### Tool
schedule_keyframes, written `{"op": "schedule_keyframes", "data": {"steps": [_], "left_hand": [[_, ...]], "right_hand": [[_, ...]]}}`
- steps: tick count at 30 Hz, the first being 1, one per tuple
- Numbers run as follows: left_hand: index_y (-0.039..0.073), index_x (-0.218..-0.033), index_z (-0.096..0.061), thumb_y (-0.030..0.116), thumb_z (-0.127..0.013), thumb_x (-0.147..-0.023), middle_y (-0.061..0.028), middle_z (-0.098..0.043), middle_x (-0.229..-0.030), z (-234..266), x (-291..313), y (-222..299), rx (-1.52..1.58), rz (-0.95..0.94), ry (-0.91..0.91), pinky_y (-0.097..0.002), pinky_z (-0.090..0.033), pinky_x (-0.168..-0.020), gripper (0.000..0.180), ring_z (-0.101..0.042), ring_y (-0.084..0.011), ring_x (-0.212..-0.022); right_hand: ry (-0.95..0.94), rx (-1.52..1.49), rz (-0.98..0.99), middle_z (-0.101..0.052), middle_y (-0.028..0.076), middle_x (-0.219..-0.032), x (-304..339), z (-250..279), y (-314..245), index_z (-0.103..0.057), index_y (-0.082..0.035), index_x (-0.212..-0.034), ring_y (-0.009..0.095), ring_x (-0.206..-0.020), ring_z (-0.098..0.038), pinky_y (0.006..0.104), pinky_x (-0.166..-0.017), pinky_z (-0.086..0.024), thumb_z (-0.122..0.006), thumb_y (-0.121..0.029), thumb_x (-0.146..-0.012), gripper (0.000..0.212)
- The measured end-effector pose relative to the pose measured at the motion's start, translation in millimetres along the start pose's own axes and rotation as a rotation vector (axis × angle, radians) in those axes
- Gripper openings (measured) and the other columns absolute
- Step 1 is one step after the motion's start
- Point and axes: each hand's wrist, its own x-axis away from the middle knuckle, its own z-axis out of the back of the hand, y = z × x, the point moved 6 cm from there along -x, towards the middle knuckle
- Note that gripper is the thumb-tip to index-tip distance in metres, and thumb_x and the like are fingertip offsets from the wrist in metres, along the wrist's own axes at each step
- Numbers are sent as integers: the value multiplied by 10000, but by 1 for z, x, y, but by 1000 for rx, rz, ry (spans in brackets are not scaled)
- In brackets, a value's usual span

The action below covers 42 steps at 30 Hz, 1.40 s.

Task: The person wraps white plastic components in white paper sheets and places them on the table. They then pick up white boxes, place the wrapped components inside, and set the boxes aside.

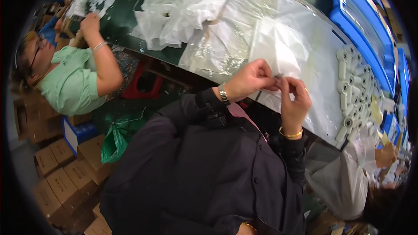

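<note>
My left hand (250,79), with a metal watch on its wrist, and my right hand (296,101), with a gold bangle, meet at the near edge of a clear plastic bag (281,48) holding a white folded piece. Both hands pinch that edge between thumb and fingers, fingertips almost touching. The bag lies on top of a spread of more clear bags (226,48) on the green table (117,21). To the right of my right hand lie several small white cylindrical parts (352,91) in rows.
A heap of crumpled white bags (183,8) sits further along the table, blue crates (361,21) beyond. A person in a green shirt (72,82) works at left, another in white (346,180) at lower right. Cardboard boxes (65,178), a green bag (115,141) and a red stool (143,82) stand below.
</note>
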Motion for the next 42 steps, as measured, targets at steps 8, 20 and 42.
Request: {"op": "schedule_keyframes", "data": {"steps": [8,20,42], "left_hand": [[32,-1035,-516,-16,-681,-1008,-79,-683,-942,14,-4,3,-130,3,30,-336,-655,-862,174,-765,-234,-1008],[23,-1113,-541,-23,-652,-1026,-148,-750,-1077,-8,-1,13,-233,-35,-34,-300,-632,-879,149,-776,-209,-971],[62,-1450,-453,241,-687,-1061,-60,-678,-1121,-19,9,26,325,146,-164,-342,-553,-957,487,-674,-180,-1099]], "right_hand": [[-79,0,-62,-696,40,-873,0,-6,3,-711,4,-966,108,-733,-637,254,-661,-496,-808,-40,-918,116],[81,59,61,-698,64,-1132,-12,9,17,-683,-42,-1213,108,-732,-586,229,-637,-471,-775,-39,-949,280],[-15,-356,353,-724,184,-1051,1,22,-52,-549,14,-1189,255,-974,-672,381,-928,-532,-505,-10,-1080,120]]}}
